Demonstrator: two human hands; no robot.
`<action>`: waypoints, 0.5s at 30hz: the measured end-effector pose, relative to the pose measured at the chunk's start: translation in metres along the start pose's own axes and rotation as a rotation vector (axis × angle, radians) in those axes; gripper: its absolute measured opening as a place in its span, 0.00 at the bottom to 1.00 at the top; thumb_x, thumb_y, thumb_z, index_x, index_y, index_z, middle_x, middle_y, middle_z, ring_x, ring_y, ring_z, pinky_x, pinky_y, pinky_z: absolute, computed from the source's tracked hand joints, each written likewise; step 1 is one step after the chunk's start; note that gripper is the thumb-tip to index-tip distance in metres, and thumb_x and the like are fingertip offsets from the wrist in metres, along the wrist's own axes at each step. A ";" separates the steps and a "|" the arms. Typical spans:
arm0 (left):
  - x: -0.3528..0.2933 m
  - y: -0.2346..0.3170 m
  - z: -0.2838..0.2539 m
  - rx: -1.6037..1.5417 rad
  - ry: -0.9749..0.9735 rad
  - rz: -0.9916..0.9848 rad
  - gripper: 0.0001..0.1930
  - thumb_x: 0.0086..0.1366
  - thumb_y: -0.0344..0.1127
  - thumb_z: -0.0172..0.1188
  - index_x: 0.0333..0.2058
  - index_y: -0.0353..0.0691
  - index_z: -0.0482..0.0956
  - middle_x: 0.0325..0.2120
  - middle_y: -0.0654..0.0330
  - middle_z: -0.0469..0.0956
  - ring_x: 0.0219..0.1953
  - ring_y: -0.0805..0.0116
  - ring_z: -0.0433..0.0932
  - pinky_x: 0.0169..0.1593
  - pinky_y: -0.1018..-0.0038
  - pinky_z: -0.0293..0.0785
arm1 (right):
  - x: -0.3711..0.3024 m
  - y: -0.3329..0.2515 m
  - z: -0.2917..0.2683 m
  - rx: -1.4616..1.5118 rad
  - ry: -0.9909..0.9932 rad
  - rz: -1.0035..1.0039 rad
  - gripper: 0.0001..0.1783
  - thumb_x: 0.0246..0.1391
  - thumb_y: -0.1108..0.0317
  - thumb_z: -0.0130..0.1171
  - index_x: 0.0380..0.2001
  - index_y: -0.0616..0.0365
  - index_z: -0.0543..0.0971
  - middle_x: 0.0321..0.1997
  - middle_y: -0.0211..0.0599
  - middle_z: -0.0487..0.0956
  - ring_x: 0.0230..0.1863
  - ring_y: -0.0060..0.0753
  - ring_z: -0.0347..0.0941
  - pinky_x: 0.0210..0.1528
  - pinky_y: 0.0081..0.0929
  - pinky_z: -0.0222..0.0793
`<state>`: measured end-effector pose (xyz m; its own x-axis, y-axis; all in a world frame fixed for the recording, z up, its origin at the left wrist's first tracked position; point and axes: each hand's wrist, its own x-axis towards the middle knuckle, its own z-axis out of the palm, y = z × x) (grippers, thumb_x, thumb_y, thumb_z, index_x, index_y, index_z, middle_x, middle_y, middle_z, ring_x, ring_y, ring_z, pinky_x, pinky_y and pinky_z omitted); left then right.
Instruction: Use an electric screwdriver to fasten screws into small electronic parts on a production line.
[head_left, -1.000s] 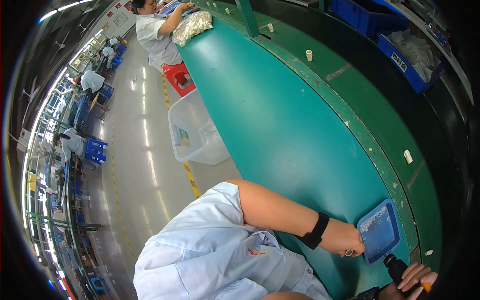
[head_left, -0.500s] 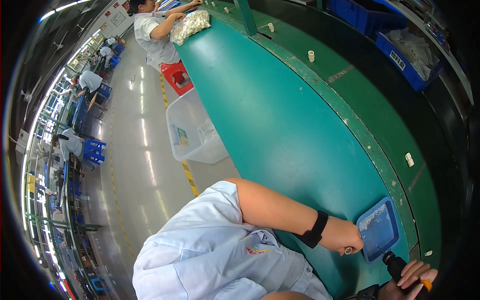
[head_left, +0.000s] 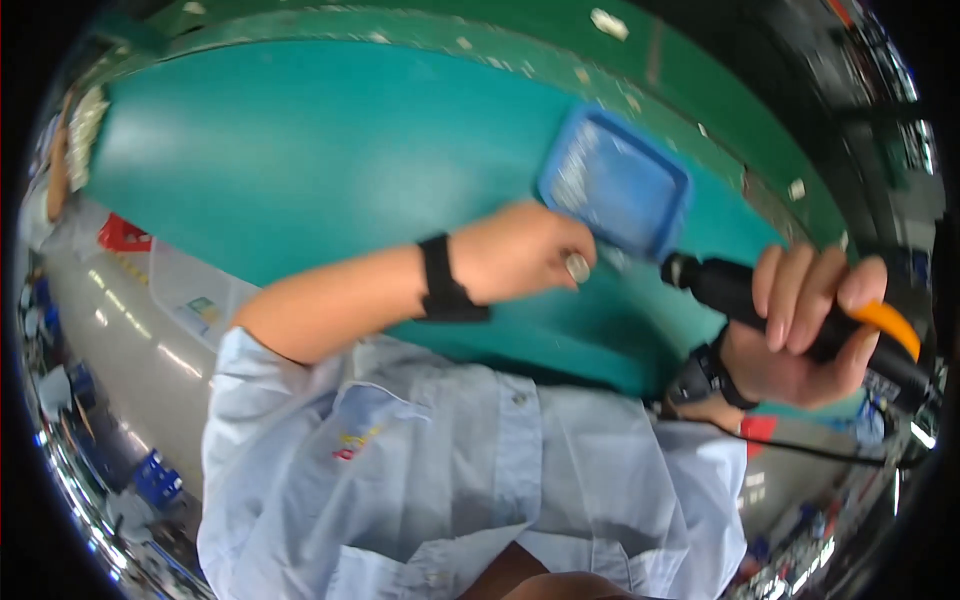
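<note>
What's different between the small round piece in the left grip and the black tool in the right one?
Size: the small round piece is much smaller than the black tool.
Colour: the piece is pale; the tool is mostly black.
Pose: the piece shows a round end at the left grip, while the tool lies lengthwise across the right grip.
Both are being held.

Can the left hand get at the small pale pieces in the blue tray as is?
Probably yes: the left hand is right beside the blue tray, which is open on top, and nothing visible covers the small pale pieces. The small round part it holds may hamper picking.
</note>
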<state>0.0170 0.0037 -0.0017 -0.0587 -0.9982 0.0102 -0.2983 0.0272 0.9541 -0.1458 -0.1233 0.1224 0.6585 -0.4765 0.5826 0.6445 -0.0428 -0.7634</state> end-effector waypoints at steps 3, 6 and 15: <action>-0.004 0.000 0.002 -0.153 -0.022 -0.111 0.12 0.52 0.23 0.64 0.37 0.36 0.79 0.29 0.59 0.81 0.31 0.72 0.81 0.35 0.77 0.76 | -0.007 -0.003 0.003 0.007 -0.023 0.044 0.17 0.60 0.53 0.47 0.40 0.57 0.66 0.19 0.25 0.65 0.19 0.20 0.62 0.25 0.21 0.57; 0.003 -0.004 0.001 -0.226 -0.019 -0.173 0.12 0.53 0.22 0.65 0.38 0.34 0.79 0.30 0.59 0.81 0.31 0.76 0.80 0.35 0.79 0.76 | -0.007 0.006 0.002 0.000 -0.039 0.065 0.16 0.59 0.54 0.46 0.38 0.57 0.67 0.17 0.24 0.64 0.18 0.18 0.60 0.24 0.19 0.56; 0.001 -0.005 0.006 -0.229 0.011 -0.231 0.12 0.52 0.22 0.66 0.37 0.31 0.80 0.28 0.61 0.80 0.29 0.79 0.77 0.35 0.82 0.75 | -0.019 0.030 0.021 -0.211 0.024 0.169 0.15 0.57 0.56 0.48 0.37 0.58 0.66 0.14 0.27 0.64 0.13 0.22 0.58 0.20 0.24 0.56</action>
<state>0.0124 0.0032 -0.0083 -0.0040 -0.9771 -0.2126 -0.0803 -0.2116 0.9740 -0.1312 -0.0968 0.0943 0.7389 -0.5127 0.4371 0.4292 -0.1419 -0.8920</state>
